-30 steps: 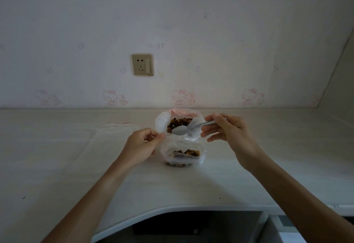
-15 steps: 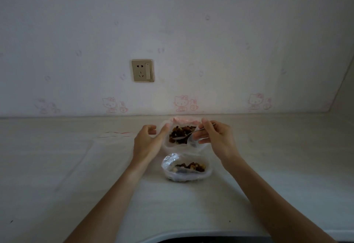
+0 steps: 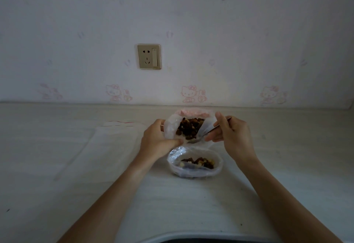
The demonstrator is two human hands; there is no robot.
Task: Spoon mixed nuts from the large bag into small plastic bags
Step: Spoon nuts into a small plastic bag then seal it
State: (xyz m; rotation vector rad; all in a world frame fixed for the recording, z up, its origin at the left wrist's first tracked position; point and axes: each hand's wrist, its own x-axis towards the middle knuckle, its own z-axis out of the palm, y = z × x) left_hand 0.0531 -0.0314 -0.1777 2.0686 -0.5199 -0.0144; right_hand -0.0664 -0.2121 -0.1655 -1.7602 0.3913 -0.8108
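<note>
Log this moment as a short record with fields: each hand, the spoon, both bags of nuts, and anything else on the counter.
left hand: holds the large bag's left side, keeping its mouth open
right hand: grips the spoon handle
spoon: bowl low at the large bag's near rim
large bag: open, holding dark mixed nuts
small bag: in front of the large bag, open, some nuts inside
empty zip bag: flat on the counter, left of the hands
wall socket: above the counter

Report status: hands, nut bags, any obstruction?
Left hand holds large bag open. Right hand grips spoon, bowl at bag mouth. Small bag partly filled. Nothing blocking.
</note>
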